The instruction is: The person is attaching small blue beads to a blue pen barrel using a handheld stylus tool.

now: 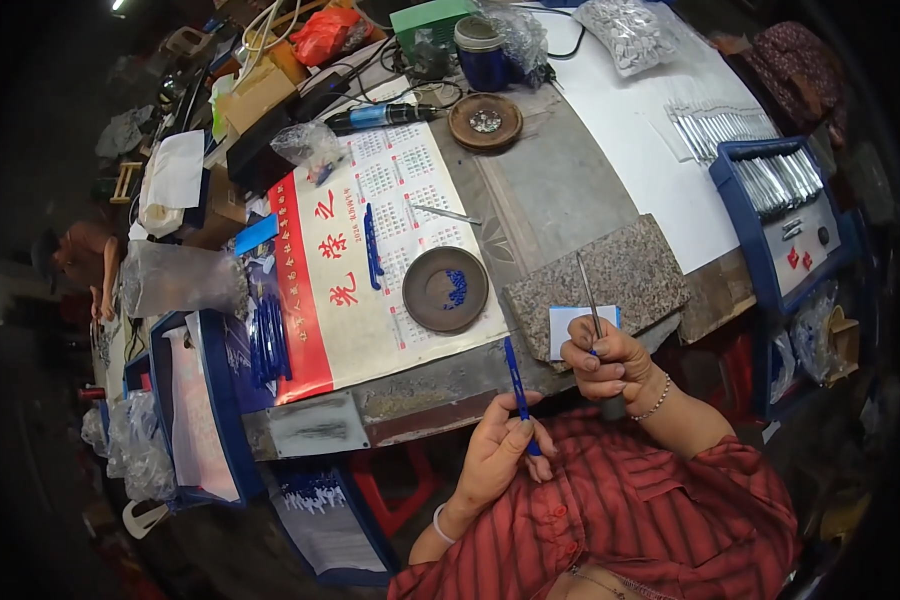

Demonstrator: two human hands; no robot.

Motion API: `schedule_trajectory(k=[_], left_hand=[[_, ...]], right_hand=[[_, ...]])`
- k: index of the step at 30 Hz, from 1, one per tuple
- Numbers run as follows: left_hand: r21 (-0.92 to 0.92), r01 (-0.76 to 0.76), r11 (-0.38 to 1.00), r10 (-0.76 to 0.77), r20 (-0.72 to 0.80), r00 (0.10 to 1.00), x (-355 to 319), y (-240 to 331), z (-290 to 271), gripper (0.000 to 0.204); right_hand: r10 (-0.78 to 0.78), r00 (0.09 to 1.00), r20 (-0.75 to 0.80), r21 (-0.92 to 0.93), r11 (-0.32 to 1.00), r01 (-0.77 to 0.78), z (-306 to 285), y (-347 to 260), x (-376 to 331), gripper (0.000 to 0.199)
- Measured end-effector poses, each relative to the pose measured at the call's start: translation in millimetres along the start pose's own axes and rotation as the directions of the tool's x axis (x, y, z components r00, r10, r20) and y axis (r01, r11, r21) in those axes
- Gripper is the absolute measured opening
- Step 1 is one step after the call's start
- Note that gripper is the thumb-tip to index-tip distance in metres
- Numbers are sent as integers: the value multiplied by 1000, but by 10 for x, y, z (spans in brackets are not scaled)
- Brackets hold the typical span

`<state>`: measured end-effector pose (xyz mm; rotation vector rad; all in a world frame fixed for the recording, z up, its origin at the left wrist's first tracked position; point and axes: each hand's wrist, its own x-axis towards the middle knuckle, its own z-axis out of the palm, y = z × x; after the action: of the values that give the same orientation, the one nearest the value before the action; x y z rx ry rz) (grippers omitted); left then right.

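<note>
My left hand [500, 445] is closed around a slim blue stick [515, 365] with a patterned surface, held upright over my lap at the table's front edge. My right hand [610, 360] grips a thin metal-shafted tool [589, 285] whose shaft points away from me; a dark handle end shows below the fist. Its tip is too fine to make out. Behind that hand, a white and blue card [568, 318] lies on a speckled stone slab [630, 265]. Left of the slab, a round brown dish [420, 310] holds small blue pieces. Another blue stick [372, 245] rests on the calendar sheet.
The red and white calendar sheet [345, 340] covers the table's left part. Blue trays [735, 150] [232, 420] stand at both sides, the right one with silvery sticks. A wooden dish [485, 140] and a blue jar [482, 65] sit at the back. Another person [95, 255] works far left.
</note>
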<state>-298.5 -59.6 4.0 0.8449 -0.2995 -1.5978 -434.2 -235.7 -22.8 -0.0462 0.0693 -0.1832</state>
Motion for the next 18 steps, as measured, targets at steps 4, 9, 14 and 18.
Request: schedule_trajectory(k=[4, 9, 14, 18], left_hand=[[1, 8, 1000, -8, 1, 1000, 38, -21, 41, 36], [-10, 18, 1000, -18, 9, 1000, 48, -33, 72, 34], [-2, 10, 1000, -10, 11, 1000, 43, -46, 56, 35], [-9, 8, 1000, -8, 12, 1000, 40, -49, 52, 35]], right_hand=[[-26, 999, 34, 50, 998, 24, -17, 12, -36, 10], [-50, 997, 60, 47, 998, 47, -13, 7, -50, 14], [-89, 996, 7, 29, 996, 88, -23, 15, -57, 14], [-117, 993, -23, -9, 993, 117, -8, 30, -57, 12]])
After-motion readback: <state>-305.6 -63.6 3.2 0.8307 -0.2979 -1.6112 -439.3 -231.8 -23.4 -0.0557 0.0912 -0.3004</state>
